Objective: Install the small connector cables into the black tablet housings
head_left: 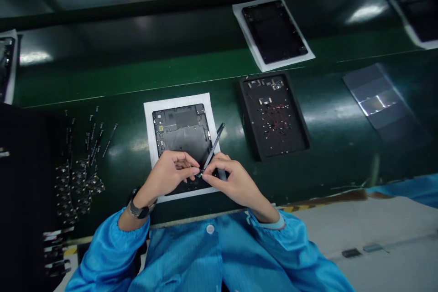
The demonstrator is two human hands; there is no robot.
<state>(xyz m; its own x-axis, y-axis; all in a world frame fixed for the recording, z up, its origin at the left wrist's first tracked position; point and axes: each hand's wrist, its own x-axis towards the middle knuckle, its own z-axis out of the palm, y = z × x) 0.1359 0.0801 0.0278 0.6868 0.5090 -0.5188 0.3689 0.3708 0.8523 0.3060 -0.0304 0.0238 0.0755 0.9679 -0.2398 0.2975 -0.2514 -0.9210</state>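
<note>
A black tablet back housing [183, 134] lies open side up on a white sheet [148, 114] in front of me. Above its lower right part, my left hand [171, 171] and my right hand [232, 178] meet, fingertips nearly touching. Both pinch a small circuit board with a flex cable [212, 148]. The grey strip of cable rises from the fingers past the housing's right edge and ends in a dark tip. The board end is tiny and mostly covered by my fingers.
Right of the housing stands a black foam tray [246, 118] with small parts and red wires. Loose circuit boards with flex cables [80, 182] lie at left. Another tablet housing [273, 32] rests on a sheet at the back. A clear plastic film [379, 100] lies at right.
</note>
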